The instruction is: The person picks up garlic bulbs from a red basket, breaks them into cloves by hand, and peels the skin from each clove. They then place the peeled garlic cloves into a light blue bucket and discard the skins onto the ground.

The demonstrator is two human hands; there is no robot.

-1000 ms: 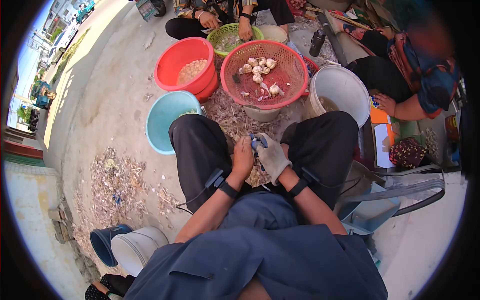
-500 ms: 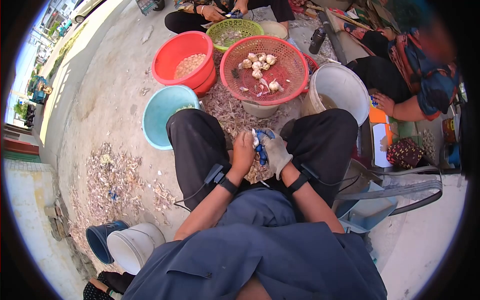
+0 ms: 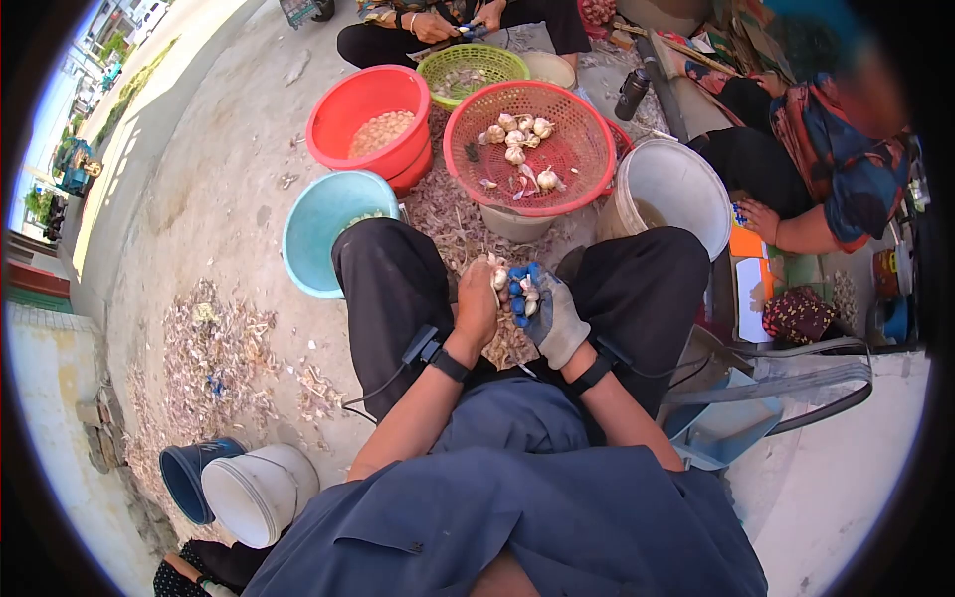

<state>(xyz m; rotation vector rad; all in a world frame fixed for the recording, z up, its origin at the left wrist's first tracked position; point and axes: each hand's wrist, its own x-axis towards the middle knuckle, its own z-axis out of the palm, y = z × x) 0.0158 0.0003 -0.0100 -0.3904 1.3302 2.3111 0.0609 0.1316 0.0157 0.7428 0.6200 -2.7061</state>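
Since the frame half a second back, both hands have risen a little between the knees and the garlic bulb has come more into the open, its pale cloves now showing above the bare fingers.

The left hand, bare, is curled around the bulb from the left; the right hand, in a grey glove with blue fingertips, closes against it from the right, its fingertips pressed to the cloves. The bulb sits directly between the two hands, touching both, over the gap between the black trouser legs. Its stem end appears to point up and away from the person, though the fingers hide most of it. Neither hand is nearer; both grip it.

The bulb looks papery and knobbly, white with a faint purple tinge. Below the hands lies a heap of dry, flaky garlic skins on the ground; more are scattered on the concrete at left.

Ahead stands a red mesh basket of perforated plastic with several whole bulbs in it, resting on a pale bucket. Left of it are a smooth red tub of peeled cloves and a teal basin; to the right a white bucket. Farther off, another person's hands work over a green basket.
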